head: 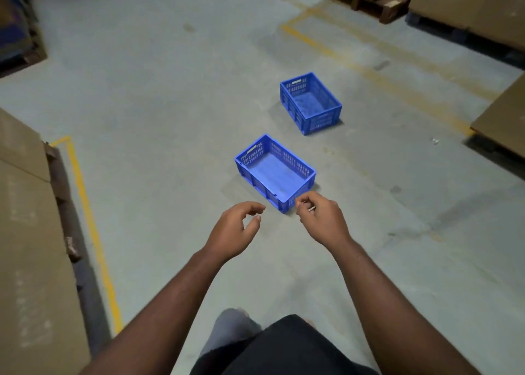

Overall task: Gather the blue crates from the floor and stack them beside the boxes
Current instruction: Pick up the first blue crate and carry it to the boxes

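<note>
Two empty blue crates stand upright on the grey floor. The near crate [275, 173] lies just ahead of my hands; the far crate [311, 103] sits further off to the right. My left hand [235, 228] hovers with loosely curled fingers just left of the near crate's front corner, holding nothing. My right hand [322, 217] hangs over that same corner, fingers loosely curled, also holding nothing. Neither hand touches the crate.
Large cardboard boxes [31, 247] on a pallet line the left edge, behind a yellow floor line [93, 232]. More boxes on pallets [466, 8] stand at the back right and right edge [502, 119]. My legs show at the bottom.
</note>
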Motion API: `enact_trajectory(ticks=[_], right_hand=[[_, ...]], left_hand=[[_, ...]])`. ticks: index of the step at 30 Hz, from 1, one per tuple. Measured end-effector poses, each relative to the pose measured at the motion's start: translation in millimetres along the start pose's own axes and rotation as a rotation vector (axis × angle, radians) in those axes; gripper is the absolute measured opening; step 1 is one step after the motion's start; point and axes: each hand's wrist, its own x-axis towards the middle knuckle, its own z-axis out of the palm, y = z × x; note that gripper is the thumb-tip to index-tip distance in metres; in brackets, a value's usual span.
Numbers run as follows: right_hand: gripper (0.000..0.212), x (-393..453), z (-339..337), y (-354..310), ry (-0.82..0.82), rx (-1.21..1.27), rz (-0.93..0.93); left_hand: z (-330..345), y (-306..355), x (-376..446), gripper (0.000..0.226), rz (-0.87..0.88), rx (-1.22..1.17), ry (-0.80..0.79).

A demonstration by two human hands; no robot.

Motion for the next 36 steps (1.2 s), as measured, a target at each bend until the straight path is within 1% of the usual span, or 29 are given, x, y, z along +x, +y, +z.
enact_trajectory(ticks=[4, 7, 9, 11, 14, 15, 18, 21, 23, 27, 29, 31, 32, 34, 36], right_hand=[[0.01, 90.9, 53.5, -24.6, -0.017, 0.045, 0.051], [0.013, 152.2, 102.7, -20.5, -0.008, 0.099, 0.176], [0.021, 186.6, 130.4, -24.2, 0.039, 0.151, 0.276], [0.024, 217.6, 150.4, -36.7, 0.101, 0.222, 0.363], [0.017, 266.7, 165.3, -54.4, 0.163, 0.287, 0.444], [0.017, 282.0, 167.9, -55.0, 0.177, 0.293, 0.46], [0.027, 322.6, 172.2, -42.6, 0.231, 0.317, 0.558], [0.041, 367.7, 185.9, -13.0, 0.254, 0.318, 0.638], [0.044, 404.1, 200.4, 12.9, 0.275, 0.32, 0.701], [0.049, 482.3, 240.4, 84.3, 0.315, 0.337, 0.853], [0.054, 519.3, 271.1, 131.1, 0.322, 0.372, 0.923], [0.061, 554.6, 305.9, 170.9, 0.303, 0.402, 1.0], [0.066, 570.7, 321.6, 188.7, 0.325, 0.442, 1.028], [0.078, 601.1, 352.0, 229.8, 0.408, 0.512, 1.102], [0.088, 630.2, 379.4, 277.5, 0.524, 0.496, 1.197]], left_hand=[[-26.0, -64.2, 89.5, 0.026, -0.05, -0.065, -0.012], [-42.5, -120.5, 159.5, 0.027, -0.086, -0.102, -0.07], [-52.6, -147.3, 208.0, 0.028, -0.115, -0.12, -0.143], [-60.4, -163.0, 254.6, 0.029, -0.106, -0.113, -0.239], [-69.4, -173.3, 327.4, 0.029, -0.075, -0.092, -0.366], [-72.2, -176.0, 349.3, 0.029, -0.077, -0.084, -0.397], [-76.0, -187.4, 406.1, 0.029, -0.086, -0.031, -0.475], [-65.5, -201.7, 460.4, 0.03, -0.115, 0.048, -0.551], [-46.6, -213.5, 499.8, 0.032, -0.143, 0.092, -0.587], [16.5, -259.6, 580.2, 0.033, -0.252, 0.09, -0.569], [54.5, -299.0, 616.8, 0.036, -0.265, 0.139, -0.585], [91.1, -349.8, 649.4, 0.047, -0.264, 0.221, -0.611], [109.2, -377.3, 665.6, 0.053, -0.262, 0.261, -0.627], [144.9, -427.4, 699.6, 0.063, -0.277, 0.318, -0.644], [184.4, -477.4, 738.5, 0.076, -0.259, 0.41, -0.677]])
